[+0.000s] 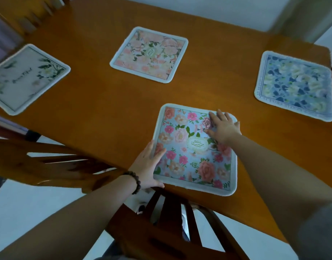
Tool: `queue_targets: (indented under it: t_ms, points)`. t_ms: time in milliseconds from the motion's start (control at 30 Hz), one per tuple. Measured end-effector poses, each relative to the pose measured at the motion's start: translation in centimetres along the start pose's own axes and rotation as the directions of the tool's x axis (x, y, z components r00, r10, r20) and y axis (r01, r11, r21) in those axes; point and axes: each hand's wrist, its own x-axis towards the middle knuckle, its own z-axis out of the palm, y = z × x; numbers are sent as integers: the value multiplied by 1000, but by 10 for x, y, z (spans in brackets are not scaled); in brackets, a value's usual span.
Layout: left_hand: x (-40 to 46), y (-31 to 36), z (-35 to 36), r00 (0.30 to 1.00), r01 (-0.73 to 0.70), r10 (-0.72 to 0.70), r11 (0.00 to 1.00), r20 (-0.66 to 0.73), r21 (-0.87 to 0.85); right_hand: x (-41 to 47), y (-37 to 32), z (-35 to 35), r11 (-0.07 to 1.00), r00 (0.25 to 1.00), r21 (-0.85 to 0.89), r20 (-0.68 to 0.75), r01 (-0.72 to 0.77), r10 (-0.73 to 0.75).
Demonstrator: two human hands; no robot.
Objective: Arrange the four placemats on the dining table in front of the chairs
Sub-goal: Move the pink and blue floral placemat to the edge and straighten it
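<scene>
Four square floral placemats lie flat on the brown wooden dining table (97, 102). Nearest me is a light-blue placemat with pink flowers (191, 158), close to the table's front edge. My left hand (148, 166) rests against its left edge, fingers spread, thumb at the near-left corner. My right hand (222, 127) lies flat on its far-right corner, fingers apart. A peach-pink placemat (150, 54) sits across the table, a white placemat with green leaves (24, 79) at the left, and a blue-and-cream placemat (294, 85) at the right.
A wooden chair back (172, 228) stands directly below me against the table's near edge. Another chair (48, 162) stands at the left, and chair slats (35, 12) show at the far left corner. White floor lies beneath.
</scene>
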Motion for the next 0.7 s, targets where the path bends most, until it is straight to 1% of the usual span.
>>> queue_targets:
  t_ms: [100,167,300,400,467,567,700]
  points:
    - [1,-11,-10,998,33,-37,996,-44,-88,7,5,-4,999,999,-10,13,32,-31]
    - [5,-19,-17,993,82,-90,991,-71,-101,10,9,-4,1000,1000,1,10,21,-21]
    - [15,-34,-32,973,177,-190,979,-134,-103,9,17,-3,1000,998,3,-67,-15,16]
    - [25,-38,-41,945,255,-276,958,-175,-132,-2,20,3,994,990,57,-93,-97,102]
    - [33,-37,-44,932,276,-303,949,-197,-155,-14,21,9,981,976,111,-125,-162,176]
    - [40,-31,-44,935,256,-293,948,-201,-188,-34,20,18,954,947,164,-161,-253,278]
    - [43,-22,-38,953,216,-247,960,-177,-176,-60,9,29,901,891,199,-172,-386,420]
